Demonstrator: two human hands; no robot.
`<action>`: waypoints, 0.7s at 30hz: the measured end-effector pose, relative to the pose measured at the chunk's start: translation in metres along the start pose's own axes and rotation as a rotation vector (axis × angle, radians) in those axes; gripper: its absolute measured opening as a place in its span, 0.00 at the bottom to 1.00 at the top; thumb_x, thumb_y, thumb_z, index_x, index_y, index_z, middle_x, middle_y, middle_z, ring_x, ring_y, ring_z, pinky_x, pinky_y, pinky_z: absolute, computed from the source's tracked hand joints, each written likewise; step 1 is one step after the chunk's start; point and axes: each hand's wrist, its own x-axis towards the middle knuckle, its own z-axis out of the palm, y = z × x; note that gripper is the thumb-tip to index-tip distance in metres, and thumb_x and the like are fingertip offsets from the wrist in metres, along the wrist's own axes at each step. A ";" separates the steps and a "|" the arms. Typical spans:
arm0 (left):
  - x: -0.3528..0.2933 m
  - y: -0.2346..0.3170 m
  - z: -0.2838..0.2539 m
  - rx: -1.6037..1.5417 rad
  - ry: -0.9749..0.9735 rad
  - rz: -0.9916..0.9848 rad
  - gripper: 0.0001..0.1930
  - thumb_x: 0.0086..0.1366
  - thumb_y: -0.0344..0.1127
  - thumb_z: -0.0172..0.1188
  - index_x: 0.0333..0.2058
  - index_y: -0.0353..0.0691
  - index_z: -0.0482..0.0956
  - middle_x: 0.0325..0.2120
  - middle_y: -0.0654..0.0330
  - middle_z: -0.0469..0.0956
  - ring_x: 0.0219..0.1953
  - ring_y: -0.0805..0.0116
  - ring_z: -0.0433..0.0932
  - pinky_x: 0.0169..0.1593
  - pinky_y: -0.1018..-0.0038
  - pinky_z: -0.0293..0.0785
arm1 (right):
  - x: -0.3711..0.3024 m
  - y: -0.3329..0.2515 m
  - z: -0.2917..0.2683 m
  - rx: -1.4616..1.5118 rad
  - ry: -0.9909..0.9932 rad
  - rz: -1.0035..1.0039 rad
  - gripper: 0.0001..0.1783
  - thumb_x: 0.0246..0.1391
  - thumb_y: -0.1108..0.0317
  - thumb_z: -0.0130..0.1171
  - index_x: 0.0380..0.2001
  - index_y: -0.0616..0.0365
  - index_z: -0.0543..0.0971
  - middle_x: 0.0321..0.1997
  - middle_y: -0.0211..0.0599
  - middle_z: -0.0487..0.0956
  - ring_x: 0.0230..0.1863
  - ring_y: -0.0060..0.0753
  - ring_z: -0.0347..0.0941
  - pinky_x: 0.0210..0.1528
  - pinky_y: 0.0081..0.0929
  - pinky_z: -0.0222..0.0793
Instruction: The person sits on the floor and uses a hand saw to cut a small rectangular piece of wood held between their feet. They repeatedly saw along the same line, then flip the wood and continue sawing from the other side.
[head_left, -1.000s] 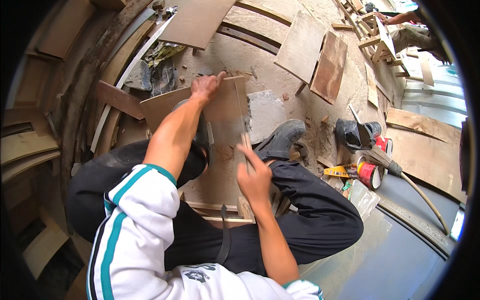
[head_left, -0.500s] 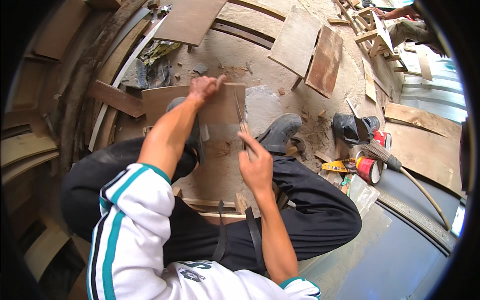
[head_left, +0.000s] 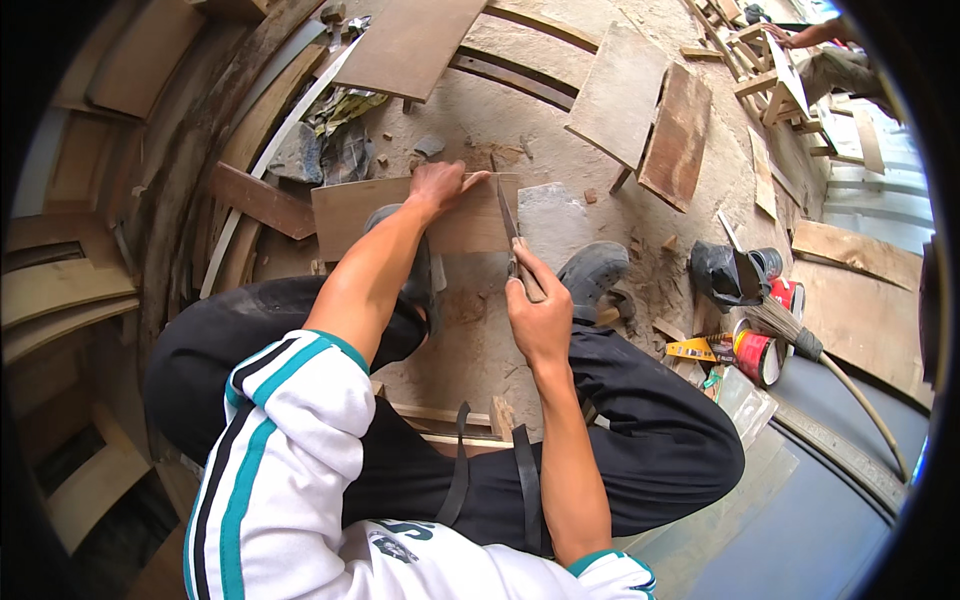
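A flat brown wooden board (head_left: 375,213) lies low in front of me, by my shoes. My left hand (head_left: 440,188) holds it at the far edge, fingers curled over and one finger stretched to the right. In my right hand (head_left: 541,315) is the wooden handle of a handsaw (head_left: 505,205). Its narrow blade lies across the board near the right end, with the tip past the far edge. How deep the blade sits in the wood I cannot tell.
Flat panels (head_left: 410,45) stand on supports ahead. To the right are a black plastic bag (head_left: 722,275), red cans (head_left: 757,358), a yellow tool (head_left: 692,348) and a broom (head_left: 785,318). Wood pieces (head_left: 70,300) are stacked left. Another person's hand (head_left: 790,37) touches a wooden frame, far right.
My right hand has pushed the saw away from me, so the tip now reaches beyond the board's far edge. My left hand keeps its place on the board. The whole view has shifted slightly.
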 end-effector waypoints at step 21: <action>-0.076 -0.005 0.005 0.276 -0.390 -0.066 0.78 0.37 0.75 0.74 0.75 0.38 0.35 0.76 0.44 0.41 0.77 0.44 0.43 0.74 0.46 0.45 | -0.024 0.053 0.019 -0.111 0.013 -0.070 0.30 0.54 0.62 0.59 0.60 0.61 0.75 0.50 0.63 0.81 0.52 0.64 0.78 0.55 0.46 0.74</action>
